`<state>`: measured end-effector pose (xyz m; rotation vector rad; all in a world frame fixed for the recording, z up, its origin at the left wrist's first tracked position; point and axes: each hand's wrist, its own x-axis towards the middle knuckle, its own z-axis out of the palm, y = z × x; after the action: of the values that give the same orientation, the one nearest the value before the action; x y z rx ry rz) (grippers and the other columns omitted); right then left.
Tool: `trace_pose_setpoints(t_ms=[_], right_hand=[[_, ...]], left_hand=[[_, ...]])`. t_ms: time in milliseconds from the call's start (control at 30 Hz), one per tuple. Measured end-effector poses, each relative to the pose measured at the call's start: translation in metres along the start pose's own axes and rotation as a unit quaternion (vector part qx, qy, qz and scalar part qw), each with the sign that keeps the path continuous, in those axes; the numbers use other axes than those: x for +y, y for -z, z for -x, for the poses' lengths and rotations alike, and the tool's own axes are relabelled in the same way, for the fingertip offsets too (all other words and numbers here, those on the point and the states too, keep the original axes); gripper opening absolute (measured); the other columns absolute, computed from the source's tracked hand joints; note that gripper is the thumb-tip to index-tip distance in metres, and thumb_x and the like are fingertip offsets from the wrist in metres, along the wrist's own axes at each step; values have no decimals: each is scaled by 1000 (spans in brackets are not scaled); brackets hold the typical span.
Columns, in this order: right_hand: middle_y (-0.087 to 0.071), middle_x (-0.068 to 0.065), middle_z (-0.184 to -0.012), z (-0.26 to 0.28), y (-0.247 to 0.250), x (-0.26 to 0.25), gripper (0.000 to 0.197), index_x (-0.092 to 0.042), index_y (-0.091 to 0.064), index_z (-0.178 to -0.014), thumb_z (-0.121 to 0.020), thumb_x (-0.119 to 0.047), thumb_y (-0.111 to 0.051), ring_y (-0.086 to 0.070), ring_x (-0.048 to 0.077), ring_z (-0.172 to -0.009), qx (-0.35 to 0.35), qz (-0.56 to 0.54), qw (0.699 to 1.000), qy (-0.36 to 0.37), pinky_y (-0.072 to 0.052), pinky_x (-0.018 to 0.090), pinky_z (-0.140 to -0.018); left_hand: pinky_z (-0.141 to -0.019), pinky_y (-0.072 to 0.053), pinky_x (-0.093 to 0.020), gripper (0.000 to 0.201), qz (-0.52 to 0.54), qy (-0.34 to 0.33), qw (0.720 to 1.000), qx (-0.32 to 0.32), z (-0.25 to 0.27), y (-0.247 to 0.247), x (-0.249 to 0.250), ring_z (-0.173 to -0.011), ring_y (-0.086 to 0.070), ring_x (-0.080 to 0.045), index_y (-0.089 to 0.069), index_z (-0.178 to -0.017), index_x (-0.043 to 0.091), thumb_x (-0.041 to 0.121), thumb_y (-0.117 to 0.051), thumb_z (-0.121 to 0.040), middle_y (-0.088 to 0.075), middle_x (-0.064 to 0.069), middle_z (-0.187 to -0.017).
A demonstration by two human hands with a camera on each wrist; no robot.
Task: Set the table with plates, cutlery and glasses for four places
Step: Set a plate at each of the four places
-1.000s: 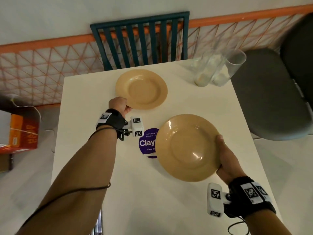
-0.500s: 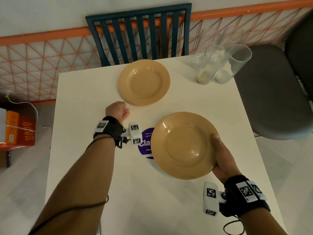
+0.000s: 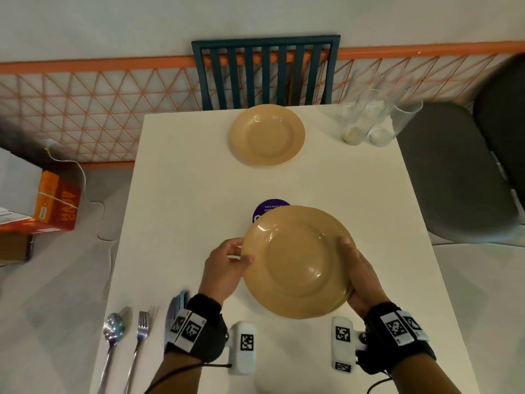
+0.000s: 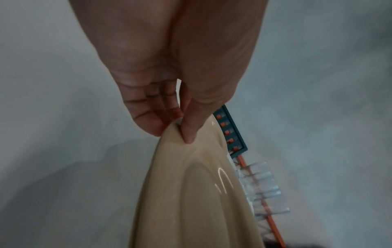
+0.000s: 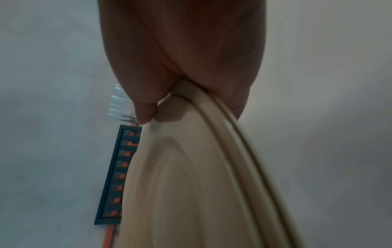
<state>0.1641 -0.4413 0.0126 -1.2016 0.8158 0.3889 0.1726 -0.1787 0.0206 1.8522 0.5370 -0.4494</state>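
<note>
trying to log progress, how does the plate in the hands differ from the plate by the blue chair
The held plate is gripped at opposite rims by the left hand and right hand; the far plate lies untouched on the table. The held plate covers part of a purple sticker; the far plate covers nothing visible. The right wrist view shows a second rim under the held plate, so it may be a stack. Both are tan and round.

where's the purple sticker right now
In the head view, the purple sticker sits mid-table, mostly hidden under the far edge of the held plates, with the other plate beyond it.
</note>
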Motion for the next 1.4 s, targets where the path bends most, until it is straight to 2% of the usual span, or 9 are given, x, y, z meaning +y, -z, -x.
trace_pose_setpoints(t_ms=[167,267,567,700,867,967,1133,1267,1400], right_hand=[[-74,2,-116,23,-9,17,55,-31,-67,-122,-83,-69,-59,-69,25,-109,-7,73,997,-15,-53,51,-96],[-74,5,-115,31,-7,29,75,-27,-67,-122,-70,-81,-61,-70,27,-107,11,75,997,-29,-53,52,-97],[-73,10,-108,57,8,57,58,-20,-66,-107,-91,-70,-42,-68,29,-100,80,74,993,-54,-54,44,-88],[-71,8,-104,65,14,66,54,-19,-63,-110,-94,-66,-41,-66,26,-98,80,70,993,-55,-53,41,-80],[-71,9,-112,73,22,73,65,-16,-62,-123,-91,-70,-44,-67,27,-103,89,67,992,-54,-54,40,-78],[-71,9,-111,78,24,74,62,-17,-61,-123,-92,-68,-43,-66,27,-101,93,63,992,-49,-54,40,-77],[-71,9,-110,84,26,72,57,-18,-61,-118,-93,-66,-42,-66,28,-102,92,59,993,-45,-54,41,-77],[-71,8,-110,86,28,72,53,-20,-62,-116,-93,-64,-45,-66,29,-102,99,63,992,-36,-55,42,-77],[-72,10,-111,87,31,71,52,-21,-65,-114,-92,-64,-46,-67,31,-103,90,53,994,-28,-56,49,-87]], left_hand=[[-73,-58,-37,21,178,52,983,-1,34,42,-18,-91,-70,-24,-67,-110,14,3,-62,-92,-74,-7,-99],[-70,-57,-34,21,228,63,970,51,41,76,-25,-87,-70,-23,-66,-109,12,1,-57,-93,-74,-9,-97],[-68,-53,-30,32,327,109,920,185,-23,150,-67,-74,-60,-18,-63,-118,7,-6,-48,-92,-66,-9,-98],[-66,-54,-31,33,334,141,911,197,-61,165,-85,-71,-56,-18,-65,-115,11,-4,-47,-92,-62,-9,-85],[-42,-48,-20,25,308,153,919,192,-83,176,-96,-64,-51,-18,-64,-92,11,-4,-43,-91,-56,-10,-80],[-36,-46,-16,24,269,162,930,191,-91,179,-99,-59,-46,-17,-59,-105,9,-1,-40,-94,-53,-11,-76],[-40,-48,-15,22,269,152,934,180,-100,187,-112,-62,-48,-13,-59,-103,12,2,-41,-97,-53,-4,-80],[-65,-50,-22,26,286,134,932,176,-92,193,-114,-74,-53,-7,-51,-85,24,7,-39,-100,-53,5,-87],[-56,-50,-14,26,202,82,943,249,-58,192,-100,-72,-54,-5,-49,-82,31,9,-47,-96,-59,9,-76]])
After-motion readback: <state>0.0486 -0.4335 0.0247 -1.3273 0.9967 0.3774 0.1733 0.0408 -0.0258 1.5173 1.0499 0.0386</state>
